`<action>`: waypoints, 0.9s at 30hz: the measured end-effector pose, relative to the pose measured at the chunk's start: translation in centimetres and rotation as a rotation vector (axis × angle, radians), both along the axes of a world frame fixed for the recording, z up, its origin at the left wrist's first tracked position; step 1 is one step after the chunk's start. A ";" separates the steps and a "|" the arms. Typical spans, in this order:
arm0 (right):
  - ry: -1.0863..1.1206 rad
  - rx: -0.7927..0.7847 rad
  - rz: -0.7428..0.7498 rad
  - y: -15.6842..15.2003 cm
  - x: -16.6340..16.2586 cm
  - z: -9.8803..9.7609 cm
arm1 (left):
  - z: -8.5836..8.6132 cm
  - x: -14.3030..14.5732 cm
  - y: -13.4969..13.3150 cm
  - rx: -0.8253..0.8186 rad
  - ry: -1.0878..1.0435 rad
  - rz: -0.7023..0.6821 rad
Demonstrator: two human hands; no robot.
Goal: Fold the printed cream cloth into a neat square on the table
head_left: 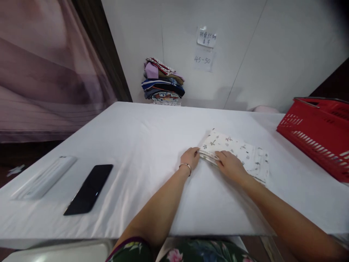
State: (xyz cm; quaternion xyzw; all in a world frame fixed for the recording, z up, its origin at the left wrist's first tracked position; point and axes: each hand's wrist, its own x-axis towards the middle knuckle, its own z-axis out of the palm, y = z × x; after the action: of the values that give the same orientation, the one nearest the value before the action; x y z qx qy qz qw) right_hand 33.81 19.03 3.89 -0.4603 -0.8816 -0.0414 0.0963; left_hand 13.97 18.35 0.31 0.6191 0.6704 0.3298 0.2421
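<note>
Cloth (pixel 229 145), white with small grey and brown motifs, is lying folded on the white-covered desk (pixel 152 142), right of the middle and roughly midway between the near and far edges. Its layers are showing as a stacked fold along the side facing the person, and its far left corner is pointing toward the desk's far edge.

The left hand (pixel 190 157) is holding the cloth's near left corner, its fingers closing narrowly on the layered end. A thin bracelet (pixel 186 166) is circling that wrist. The right hand (pixel 231 165) is resting on the near side of the cloth, its bent fingers touching the fold; whether its thumb is pinching the layers, I cannot tell.

Toward the desk's near left corner, a black phone (pixel 89 189) is lying flat and aslant. Farther left, close to the left edge, a long white item (pixel 45 178) is lying flat, its details too pale to read. A red basket (pixel 313 136) with slotted walls is standing along the right side, near the far right corner.

Just beyond the far edge, left of its middle, a pile of folded fabrics (pixel 163 82) is rising against the wall (pixel 131 32). Two handwritten sheets (pixel 204 60) are hanging there, the lower one reading "45-50". A pinkish curtain (pixel 49 65) is draping beyond the left edge.
</note>
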 end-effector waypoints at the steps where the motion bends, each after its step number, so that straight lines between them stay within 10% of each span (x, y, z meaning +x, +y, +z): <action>1: 0.004 0.002 -0.013 -0.3 0.7 0.0 | 0.0 0.0 0.0 0.000 -0.007 0.001; 27: 0.206 -0.169 -0.048 1.5 -0.9 0.7 | 0.1 0.0 0.2 0.011 -0.058 -0.013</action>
State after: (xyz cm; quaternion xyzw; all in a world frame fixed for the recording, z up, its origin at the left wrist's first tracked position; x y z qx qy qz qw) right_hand 32.87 20.51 4.63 -0.4896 -0.8560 0.0785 0.1463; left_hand 13.99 18.54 0.43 0.6148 0.6573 0.3499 0.2600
